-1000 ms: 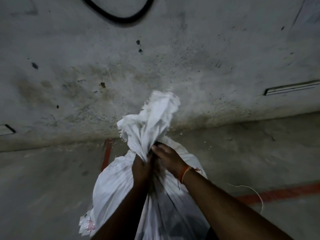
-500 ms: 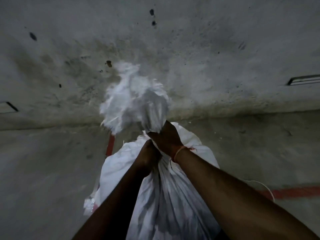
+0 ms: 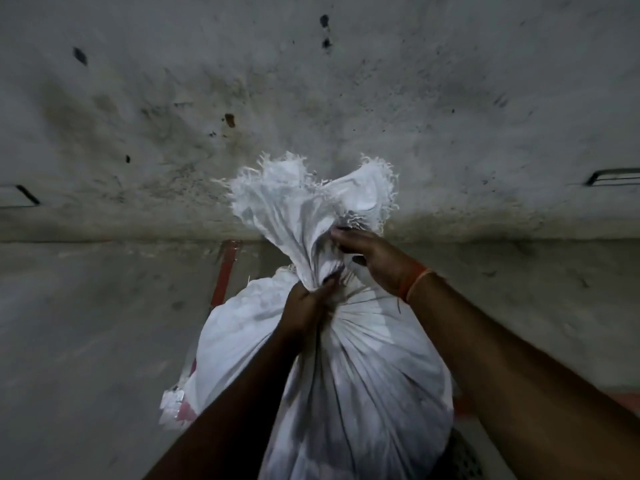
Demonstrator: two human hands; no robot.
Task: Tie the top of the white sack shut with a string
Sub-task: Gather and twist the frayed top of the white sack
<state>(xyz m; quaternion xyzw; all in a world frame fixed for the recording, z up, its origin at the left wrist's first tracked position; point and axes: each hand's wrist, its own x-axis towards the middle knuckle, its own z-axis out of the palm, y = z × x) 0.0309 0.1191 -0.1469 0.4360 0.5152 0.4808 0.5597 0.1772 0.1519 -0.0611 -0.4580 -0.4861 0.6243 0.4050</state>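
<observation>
A full white woven sack (image 3: 363, 368) stands upright on the floor in front of me. Its top is gathered into a twisted neck with a frayed, fanned-out mouth (image 3: 308, 195) above. My left hand (image 3: 308, 306) is clenched around the neck from the left. My right hand (image 3: 374, 258), with an orange thread on the wrist, presses its fingers against the bunched cloth just above the neck on the right. No string shows in this frame.
A stained grey concrete wall (image 3: 311, 98) rises right behind the sack. Red painted lines (image 3: 225, 271) run on the concrete floor. A crumpled bit of white and pink material (image 3: 173, 407) lies at the sack's lower left.
The sack's mouth has swung from left to upright and spread out. My right hand has shifted from on top of the neck to its right side. The string on the floor has left view.
</observation>
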